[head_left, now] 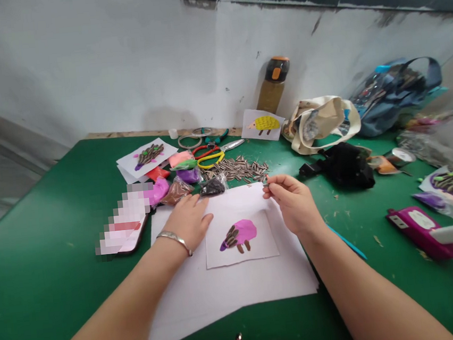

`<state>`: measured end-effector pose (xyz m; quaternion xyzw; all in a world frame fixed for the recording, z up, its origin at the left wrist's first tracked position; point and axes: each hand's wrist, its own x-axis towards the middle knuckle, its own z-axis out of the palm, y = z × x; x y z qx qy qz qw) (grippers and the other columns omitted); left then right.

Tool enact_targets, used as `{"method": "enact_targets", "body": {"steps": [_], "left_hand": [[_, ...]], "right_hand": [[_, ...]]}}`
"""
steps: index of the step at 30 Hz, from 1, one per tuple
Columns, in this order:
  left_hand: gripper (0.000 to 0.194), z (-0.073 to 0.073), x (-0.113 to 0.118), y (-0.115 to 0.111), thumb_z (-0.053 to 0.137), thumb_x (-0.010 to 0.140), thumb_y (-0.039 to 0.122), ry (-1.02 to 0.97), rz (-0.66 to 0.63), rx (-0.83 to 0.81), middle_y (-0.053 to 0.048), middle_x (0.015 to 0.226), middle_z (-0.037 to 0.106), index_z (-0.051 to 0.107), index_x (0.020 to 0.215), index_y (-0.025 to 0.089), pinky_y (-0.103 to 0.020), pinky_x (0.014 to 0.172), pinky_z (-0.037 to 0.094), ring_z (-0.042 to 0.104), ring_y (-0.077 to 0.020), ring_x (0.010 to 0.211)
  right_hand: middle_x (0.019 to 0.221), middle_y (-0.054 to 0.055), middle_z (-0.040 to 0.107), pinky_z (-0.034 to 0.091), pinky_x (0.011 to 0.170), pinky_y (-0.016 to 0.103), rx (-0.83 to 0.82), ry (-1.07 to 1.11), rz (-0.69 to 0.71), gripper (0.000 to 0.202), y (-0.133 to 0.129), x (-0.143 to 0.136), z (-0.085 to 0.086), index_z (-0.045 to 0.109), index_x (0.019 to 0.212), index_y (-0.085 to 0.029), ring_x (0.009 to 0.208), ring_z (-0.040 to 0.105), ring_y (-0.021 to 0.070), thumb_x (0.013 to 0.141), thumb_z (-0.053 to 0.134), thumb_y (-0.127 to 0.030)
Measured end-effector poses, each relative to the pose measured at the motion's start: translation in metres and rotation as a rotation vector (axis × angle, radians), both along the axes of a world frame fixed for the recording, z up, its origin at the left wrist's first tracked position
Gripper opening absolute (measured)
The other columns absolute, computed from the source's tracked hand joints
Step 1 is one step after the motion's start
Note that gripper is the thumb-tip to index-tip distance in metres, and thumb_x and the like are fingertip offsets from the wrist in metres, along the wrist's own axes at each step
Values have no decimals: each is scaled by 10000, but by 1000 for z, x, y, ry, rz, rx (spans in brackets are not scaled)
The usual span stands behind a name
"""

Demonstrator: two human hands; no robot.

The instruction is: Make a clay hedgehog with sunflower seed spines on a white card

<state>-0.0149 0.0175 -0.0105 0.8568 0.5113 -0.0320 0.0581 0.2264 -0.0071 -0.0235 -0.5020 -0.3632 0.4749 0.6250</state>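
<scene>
My left hand [190, 220], with a silver bangle at the wrist, lies flat with fingers spread on the white paper sheets [191, 307], by the left edge of a small white card [272, 246]. On that card is a pink clay hedgehog [246, 231] with a purple snout, brown legs and several striped seeds pressed on behind its head. Right of the card, my right hand [292, 202] is raised with thumb and forefinger pinched on a sunflower seed [266, 185]. Beyond it spreads a pile of sunflower seeds [238, 170].
Bagged coloured clay [176, 191] and a phone [123, 228] lie left. Behind are yellow-handled scissors [211, 159], a hedgehog picture [263, 125] and a bottle [272, 85]. To the right are a canvas bag [322, 123], a black pouch [348, 166] and a magenta glue-gun-like device [424, 231].
</scene>
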Motion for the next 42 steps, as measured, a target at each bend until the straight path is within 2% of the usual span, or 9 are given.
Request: {"method": "enact_targets", "body": {"steps": [10,17,24,26,30,32,34,40,42], "left_hand": [[369,1,2,-1,423,915,298,52,-38,88,-182,1173,610,613,1117,54,-397,1009,364,531,-290,1128],[328,1,6,-1,454,916,299,69,-9,77,-179,1103,620,632,1046,56,-385,972,366,544,-288,1066],[313,0,7,-2,450,922,288,78,-23,122,-174,1053,640,645,1004,56,-391,949,378,560,-287,1031],[307,-1,7,-2,458,919,287,75,-21,123,-175,1052,640,648,992,57,-391,945,385,564,-286,1024],[297,-4,7,-2,454,915,258,50,-33,172,-172,1046,646,652,998,53,-397,950,392,563,-284,1026],[296,-7,6,-2,448,910,222,36,-45,211,-179,1056,647,648,1024,36,-403,960,392,558,-287,1039],[287,-10,5,-2,437,902,181,30,-63,235,-182,1036,652,652,1017,29,-407,954,400,563,-286,1029],[292,-10,0,1,395,873,98,-24,-110,261,-147,907,679,687,858,88,-391,873,455,607,-257,905],[300,-8,-1,0,391,878,114,-91,-81,289,-137,915,689,690,861,102,-381,863,465,619,-247,899]], "right_hand": [[702,-7,640,441,695,286,-23,-67,119,105,0,-13,-9,625,818,-170,638,590,119,737,643,-234],[707,-15,640,439,683,273,6,-122,21,105,-2,-7,-5,628,824,-176,641,592,115,742,642,-240],[694,-13,632,446,689,268,-18,-138,76,101,-4,-10,-2,625,806,-167,644,585,109,737,652,-236],[703,-7,638,449,670,265,6,-113,25,113,-2,-1,2,629,816,-166,641,587,110,731,661,-233],[698,-12,631,466,653,263,145,-17,-251,155,1,29,16,636,864,-182,650,587,110,716,674,-208],[702,-10,630,469,649,256,137,15,-310,168,0,37,20,644,860,-179,654,586,106,699,686,-203],[711,-2,637,465,627,248,83,2,-256,148,-2,32,18,649,842,-174,631,580,99,703,683,-211],[757,24,685,486,712,306,-48,-186,190,176,-9,-12,2,651,913,-175,689,624,134,757,653,-256],[767,28,692,493,709,313,-53,-190,201,188,-8,-10,2,648,913,-175,690,633,142,751,666,-269]]}}
